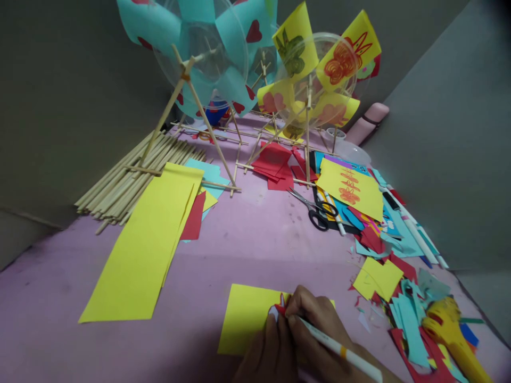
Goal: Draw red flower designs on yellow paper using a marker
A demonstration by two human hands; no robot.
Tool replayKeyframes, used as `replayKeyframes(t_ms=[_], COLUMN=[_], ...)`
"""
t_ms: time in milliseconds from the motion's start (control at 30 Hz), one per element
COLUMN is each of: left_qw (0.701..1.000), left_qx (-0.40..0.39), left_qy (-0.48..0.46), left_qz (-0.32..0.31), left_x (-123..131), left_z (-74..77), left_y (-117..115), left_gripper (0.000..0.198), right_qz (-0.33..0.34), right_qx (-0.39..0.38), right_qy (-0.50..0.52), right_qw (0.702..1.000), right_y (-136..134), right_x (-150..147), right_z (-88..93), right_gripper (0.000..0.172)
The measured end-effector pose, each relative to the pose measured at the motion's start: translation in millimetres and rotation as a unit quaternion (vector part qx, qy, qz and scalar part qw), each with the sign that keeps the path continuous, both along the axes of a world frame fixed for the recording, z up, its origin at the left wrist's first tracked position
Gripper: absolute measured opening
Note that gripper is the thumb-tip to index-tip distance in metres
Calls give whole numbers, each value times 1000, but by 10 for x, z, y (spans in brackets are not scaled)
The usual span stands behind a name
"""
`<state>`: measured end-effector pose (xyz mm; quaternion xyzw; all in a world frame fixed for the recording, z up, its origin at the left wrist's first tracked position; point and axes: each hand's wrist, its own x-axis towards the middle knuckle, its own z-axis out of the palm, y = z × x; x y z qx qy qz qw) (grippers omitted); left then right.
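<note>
A white marker with an orange band (339, 348) is pinched in my right hand (319, 324), its tip end near a small red cutout (281, 307) on a yellow paper rectangle (243, 314). My left hand (273, 351) presses down with its fingertips at the cutout's lower edge, fingers close together, beside my right hand. A thin pointed outline shows just above the cutout. Both hands cover the lower right of the yellow paper.
Yellow strips (139, 255) and wooden sticks (131, 181) lie left. Blue (199, 53) and yellow (307, 74) paper wheels on stick stands rise behind. Black scissors (315, 210), decorated yellow paper (351, 186), scraps (379, 276) and a yellow glue gun (451, 330) lie right.
</note>
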<state>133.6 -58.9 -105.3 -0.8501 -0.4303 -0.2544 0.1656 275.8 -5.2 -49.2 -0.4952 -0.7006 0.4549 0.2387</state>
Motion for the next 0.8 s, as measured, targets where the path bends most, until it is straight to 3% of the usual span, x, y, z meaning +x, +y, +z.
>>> replayKeyframes(t_ms=[467,800], left_qw=[1000,1000], left_qx=[-2,11], left_qy=[-25,-27], left_qz=[4,10], left_x=[27,44], left_z=[49,224], left_y=[24,70], left_gripper=[38,32], right_qz=[1,11], right_qx=[15,30], right_qy=[-26,-80], right_qw=[1000,996], right_y=[0,7], right_x=[-36,-83], right_z=[0,73], right_gripper=[11,12])
